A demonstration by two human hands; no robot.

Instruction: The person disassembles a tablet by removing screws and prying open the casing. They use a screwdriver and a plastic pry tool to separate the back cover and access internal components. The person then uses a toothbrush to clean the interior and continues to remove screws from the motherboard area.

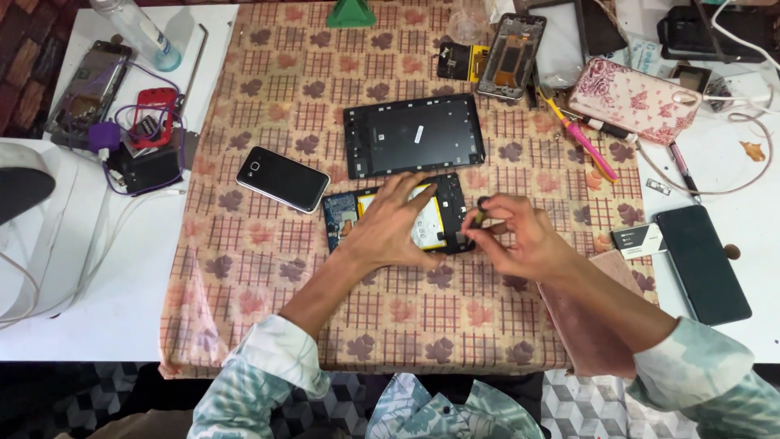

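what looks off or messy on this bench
The opened tablet under the left hand lies with its insides bare, its dark back cover set apart behind it. The right hand pinches a small part.

- My left hand (390, 228): bare, no ring, no watch, no glove.
- My right hand (520, 240): bare too, nothing on the wrist.
- Both forearms uncovered up to the elbow.
- Sleeves: loose, rolled or short, ending near the elbows; pale cloth, white with a blotchy grey-green leaf-like print.
- Same printed cloth shows across my shirt front at the bottom edge, with a folded collar or placket.
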